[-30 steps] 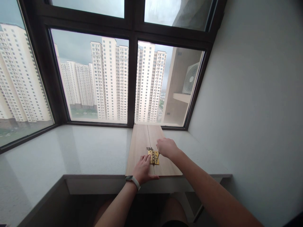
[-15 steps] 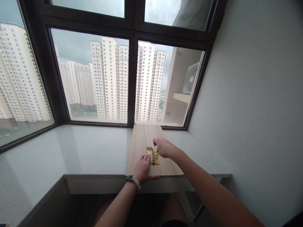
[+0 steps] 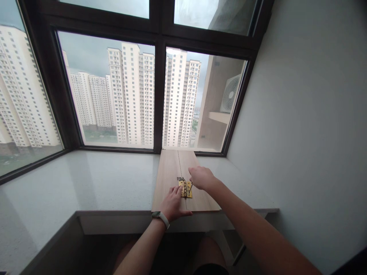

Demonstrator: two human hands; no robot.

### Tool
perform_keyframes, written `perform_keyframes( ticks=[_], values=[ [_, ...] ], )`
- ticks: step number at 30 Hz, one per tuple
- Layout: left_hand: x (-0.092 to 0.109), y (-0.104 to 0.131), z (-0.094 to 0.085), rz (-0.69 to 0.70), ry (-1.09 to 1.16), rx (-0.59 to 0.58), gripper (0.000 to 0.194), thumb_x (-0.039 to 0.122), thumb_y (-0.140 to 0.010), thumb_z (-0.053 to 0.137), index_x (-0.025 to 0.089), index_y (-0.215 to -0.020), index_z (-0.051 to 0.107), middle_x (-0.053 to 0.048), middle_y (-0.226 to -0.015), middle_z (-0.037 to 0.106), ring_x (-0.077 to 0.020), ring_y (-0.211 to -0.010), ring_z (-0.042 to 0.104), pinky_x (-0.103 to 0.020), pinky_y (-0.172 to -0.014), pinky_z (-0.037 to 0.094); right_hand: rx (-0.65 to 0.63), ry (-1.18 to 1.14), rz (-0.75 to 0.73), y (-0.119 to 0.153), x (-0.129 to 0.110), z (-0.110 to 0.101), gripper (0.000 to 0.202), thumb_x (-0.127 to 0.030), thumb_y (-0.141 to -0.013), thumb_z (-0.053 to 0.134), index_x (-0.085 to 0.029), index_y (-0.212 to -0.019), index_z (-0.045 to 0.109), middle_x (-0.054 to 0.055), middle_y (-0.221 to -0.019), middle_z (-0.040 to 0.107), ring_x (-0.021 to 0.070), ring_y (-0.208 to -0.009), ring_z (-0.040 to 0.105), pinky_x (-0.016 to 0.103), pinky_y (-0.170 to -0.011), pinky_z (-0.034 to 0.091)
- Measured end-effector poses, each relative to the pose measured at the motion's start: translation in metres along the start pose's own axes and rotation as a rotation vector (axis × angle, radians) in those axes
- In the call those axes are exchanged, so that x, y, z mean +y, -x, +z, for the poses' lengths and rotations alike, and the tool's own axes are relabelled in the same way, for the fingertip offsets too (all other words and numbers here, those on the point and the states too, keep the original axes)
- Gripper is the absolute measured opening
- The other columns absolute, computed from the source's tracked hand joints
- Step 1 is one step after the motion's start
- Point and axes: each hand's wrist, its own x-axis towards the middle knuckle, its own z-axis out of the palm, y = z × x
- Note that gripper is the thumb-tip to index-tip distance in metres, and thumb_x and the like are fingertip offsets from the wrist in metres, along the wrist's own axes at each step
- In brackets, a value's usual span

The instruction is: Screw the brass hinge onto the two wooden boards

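A brass hinge (image 3: pixel 185 190) lies unfolded across the seam between two pale wooden boards (image 3: pixel 168 172). My left hand (image 3: pixel 173 204) rests with its fingers on the hinge's left leaf and its thumb stretched along the boards' front edge; a watch is on that wrist. Closed above the right leaf, my right hand (image 3: pixel 202 178) grips a thin metal tool (image 3: pixel 190 188), whose tip points down at the leaf. The fingers hide its upper end, so its exact kind is unclear. Several small dark screws (image 3: pixel 180 178) lie just beyond the hinge.
The boards lie on a white windowsill (image 3: pixel 120 179) and reach back to the dark window frame (image 3: pixel 158 95). A white wall (image 3: pixel 301 126) rises on the right. My legs are below the sill's front edge.
My right hand has turned slightly about the tool, and the tool leans a little more. My left hand stays on the hinge. The whole view has shifted slightly.
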Motion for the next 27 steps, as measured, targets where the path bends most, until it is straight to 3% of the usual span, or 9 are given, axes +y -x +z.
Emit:
perform_keyframes(
  ticks=[7,17,22,27],
  values=[
    [-0.003,0.0,0.0,0.015,0.005,-0.001,0.123,0.076,-0.057,0.076,0.014,-0.153,0.03,-0.016,-0.149,0.042,-0.0362,-0.138,0.033,-0.044,-0.117,0.027,0.015,-0.067,-0.117,0.007,0.002,-0.001,0.026,-0.009,-0.078,0.063,-0.019,-0.102,0.065,0.011,-0.113,0.067,0.0214,-0.098,0.063,0.027,-0.073,0.043],
    [-0.003,-0.002,0.0,0.005,0.01,-0.036,0.118,0.077,-0.062,0.073,0.018,-0.154,0.028,-0.016,-0.15,0.041,-0.0374,-0.14,0.031,-0.047,-0.116,0.026,0.115,-0.246,-0.103,-0.002,0.032,0.001,0.017,-0.009,-0.076,0.066,-0.02,-0.089,0.063,0.006,-0.1,0.067,0.017,-0.086,0.059,0.024,-0.066,0.038],
    [-0.002,-0.002,-0.003,-0.009,0.052,-0.012,0.112,0.075,-0.067,0.07,0.017,-0.153,0.03,-0.015,-0.151,0.042,-0.0357,-0.141,0.032,-0.046,-0.117,0.027,0.232,-0.341,-0.083,-0.009,0.053,0.016,0.012,-0.011,-0.078,0.065,-0.019,-0.085,0.062,0.006,-0.096,0.066,0.0158,-0.086,0.058,0.024,-0.073,0.039],
    [-0.001,-0.001,-0.005,-0.031,0.077,-0.002,0.11,0.076,-0.068,0.069,0.016,-0.152,0.032,-0.016,-0.152,0.04,-0.0354,-0.141,0.032,-0.046,-0.117,0.027,0.359,-0.487,0.017,-0.026,0.06,0.047,0.011,-0.014,-0.078,0.066,-0.019,-0.087,0.062,0.005,-0.095,0.067,0.0154,-0.086,0.059,0.025,-0.076,0.041]
  ],
)
